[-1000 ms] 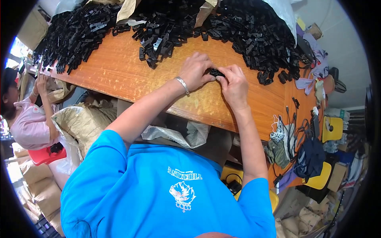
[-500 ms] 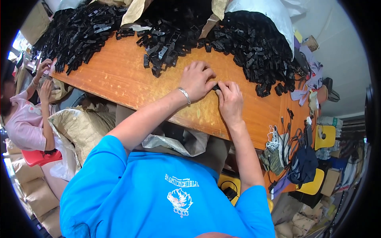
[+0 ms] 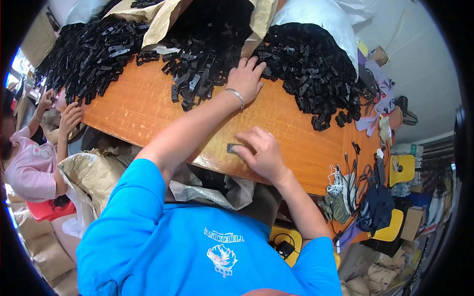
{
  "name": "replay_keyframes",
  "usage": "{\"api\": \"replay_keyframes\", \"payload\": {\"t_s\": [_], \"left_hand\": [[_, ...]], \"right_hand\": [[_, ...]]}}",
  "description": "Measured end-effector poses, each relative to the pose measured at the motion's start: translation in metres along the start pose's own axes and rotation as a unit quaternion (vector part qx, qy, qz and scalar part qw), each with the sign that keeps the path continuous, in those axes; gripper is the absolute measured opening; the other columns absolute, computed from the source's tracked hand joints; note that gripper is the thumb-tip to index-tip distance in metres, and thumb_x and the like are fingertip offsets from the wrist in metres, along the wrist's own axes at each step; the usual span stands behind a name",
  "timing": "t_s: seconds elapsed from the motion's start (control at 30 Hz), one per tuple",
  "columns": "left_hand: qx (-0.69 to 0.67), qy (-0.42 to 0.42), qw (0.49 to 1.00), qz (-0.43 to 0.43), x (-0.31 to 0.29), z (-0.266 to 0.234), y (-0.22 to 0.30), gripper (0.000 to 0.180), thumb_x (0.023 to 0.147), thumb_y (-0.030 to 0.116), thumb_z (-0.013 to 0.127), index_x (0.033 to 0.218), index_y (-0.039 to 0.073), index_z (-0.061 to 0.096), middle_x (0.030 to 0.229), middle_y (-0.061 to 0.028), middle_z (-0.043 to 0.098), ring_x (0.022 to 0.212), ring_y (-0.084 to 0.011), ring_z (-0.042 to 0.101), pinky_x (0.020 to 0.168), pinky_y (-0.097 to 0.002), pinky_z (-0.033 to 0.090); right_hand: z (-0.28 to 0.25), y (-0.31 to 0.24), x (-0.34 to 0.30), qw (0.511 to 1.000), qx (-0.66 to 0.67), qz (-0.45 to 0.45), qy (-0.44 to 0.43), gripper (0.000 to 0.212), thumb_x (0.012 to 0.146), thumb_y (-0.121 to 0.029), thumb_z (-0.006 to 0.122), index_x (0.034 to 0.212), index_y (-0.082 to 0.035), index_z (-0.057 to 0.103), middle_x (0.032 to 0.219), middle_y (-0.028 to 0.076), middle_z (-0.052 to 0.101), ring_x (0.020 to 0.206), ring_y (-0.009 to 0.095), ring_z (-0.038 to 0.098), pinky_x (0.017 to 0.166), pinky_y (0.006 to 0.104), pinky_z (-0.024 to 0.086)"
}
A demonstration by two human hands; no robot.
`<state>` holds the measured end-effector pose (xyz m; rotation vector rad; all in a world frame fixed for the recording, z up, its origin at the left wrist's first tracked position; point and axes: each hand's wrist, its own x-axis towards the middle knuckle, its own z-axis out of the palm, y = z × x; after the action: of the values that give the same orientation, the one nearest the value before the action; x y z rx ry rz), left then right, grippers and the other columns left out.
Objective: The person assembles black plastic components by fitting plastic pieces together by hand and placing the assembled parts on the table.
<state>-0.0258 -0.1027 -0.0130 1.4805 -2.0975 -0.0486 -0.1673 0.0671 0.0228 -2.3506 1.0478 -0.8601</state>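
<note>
My left hand (image 3: 247,81) reaches forward over the wooden table (image 3: 168,118). Its fingers are spread, with their tips at the edge of the loose black plastic parts, between the middle heap (image 3: 195,81) and the right heap (image 3: 311,74). Close to the table's near edge, my right hand (image 3: 261,153) is bent with the thumb against a small black plastic part (image 3: 231,148), pinched low over the wood. Just below that edge, an open white woven sack (image 3: 242,192) lies at my lap with dark contents inside.
Another heap of black parts (image 3: 94,61) covers the far left, where a person in a pink shirt (image 3: 34,167) works. Cables (image 3: 353,177) and a dark blue cloth (image 3: 376,204) lie on the right. A tan sack (image 3: 89,172) stands left of me.
My hands were together over the table. The left has moved forward to the heaps; the right has come back toward the near edge with a black part.
</note>
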Motion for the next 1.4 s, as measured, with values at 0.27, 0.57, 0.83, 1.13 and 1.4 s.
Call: {"api": "replay_keyframes", "payload": {"t_s": [0.27, 0.57, 0.83, 1.13, 1.4], "left_hand": [[0.014, 0.011, 1.000, 0.004, -0.008, 0.014, -0.003, 0.054, 0.093, 0.027, 0.075, 0.144, 0.016, 0.062, 0.149, -0.0079, 0.057, 0.138, -0.0342, 0.049, 0.106, -0.0509, 0.048], [-0.031, 0.013, 0.999, -0.017, -0.030, -0.005, 0.006, 0.045, 0.091, 0.023, 0.076, 0.134, 0.015, 0.066, 0.137, -0.0107, 0.059, 0.128, -0.0329, 0.053, 0.103, -0.0486, 0.046], [-0.053, 0.069, 0.996, -0.005, -0.026, 0.008, 0.000, 0.043, 0.089, 0.019, 0.074, 0.130, 0.011, 0.067, 0.137, -0.0143, 0.058, 0.135, -0.0386, 0.050, 0.108, -0.0525, 0.045], [-0.100, 0.008, 0.994, 0.041, -0.030, -0.002, 0.002, 0.041, 0.089, 0.017, 0.076, 0.127, 0.009, 0.066, 0.137, -0.0156, 0.059, 0.132, -0.0379, 0.053, 0.109, -0.0493, 0.046], [-0.104, -0.016, 0.992, 0.072, -0.055, -0.009, 0.005, 0.032, 0.089, 0.017, 0.077, 0.119, 0.007, 0.070, 0.141, -0.0159, 0.059, 0.134, -0.0389, 0.052, 0.111, -0.0504, 0.046]], "right_hand": [[-0.041, 0.098, 0.083, 0.980, -0.132, 0.017, 0.151, 0.009, 0.092, -0.007, 0.074, 0.099, -0.002, 0.077, 0.098, 0.016, 0.072, 0.091, 0.037, 0.071, 0.079, 0.0445, 0.058], [-0.025, 0.196, 0.221, 0.940, -0.318, 0.003, 0.123, 0.019, 0.093, -0.011, 0.063, 0.101, -0.005, 0.080, 0.105, 0.015, 0.072, 0.104, 0.038, 0.067, 0.091, 0.0548, 0.054], [-0.020, 0.207, 0.253, 0.955, -0.252, 0.150, -0.052, 0.031, 0.097, -0.028, 0.063, 0.105, -0.002, 0.077, 0.116, 0.023, 0.071, 0.113, 0.044, 0.068, 0.096, 0.0578, 0.052], [-0.025, 0.185, 0.163, 0.953, -0.301, 0.030, 0.016, 0.024, 0.097, -0.026, 0.065, 0.106, -0.007, 0.078, 0.108, 0.017, 0.071, 0.108, 0.037, 0.067, 0.092, 0.0534, 0.051], [-0.022, 0.162, 0.112, 0.959, -0.261, 0.017, 0.108, 0.019, 0.096, -0.020, 0.069, 0.108, -0.008, 0.077, 0.106, 0.013, 0.072, 0.105, 0.035, 0.068, 0.093, 0.0490, 0.051]]}}
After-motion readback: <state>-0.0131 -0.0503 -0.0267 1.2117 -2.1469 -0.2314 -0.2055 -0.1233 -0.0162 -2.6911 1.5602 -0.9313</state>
